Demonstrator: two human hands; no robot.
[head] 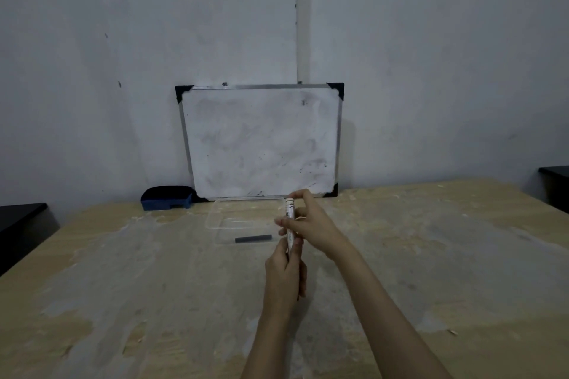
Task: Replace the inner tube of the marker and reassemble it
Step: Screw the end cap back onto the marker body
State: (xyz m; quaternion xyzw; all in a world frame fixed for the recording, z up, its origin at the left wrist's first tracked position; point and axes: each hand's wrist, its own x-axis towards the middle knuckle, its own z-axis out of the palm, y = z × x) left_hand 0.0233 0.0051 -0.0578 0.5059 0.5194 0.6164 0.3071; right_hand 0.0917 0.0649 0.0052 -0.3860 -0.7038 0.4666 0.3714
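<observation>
Over the worn pale wooden desk (154,286), both hands' fingers are closed on the upright white cylindrical marker (290,218), left hand (284,274) low, right hand (311,224) high, probably reassembling it; the dark tube (253,238) lies in the clear plastic tray (215,209) beyond.

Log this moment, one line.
both hands grip marker upright | right hand upper | left hand lower | dark tube in clear tray
</observation>
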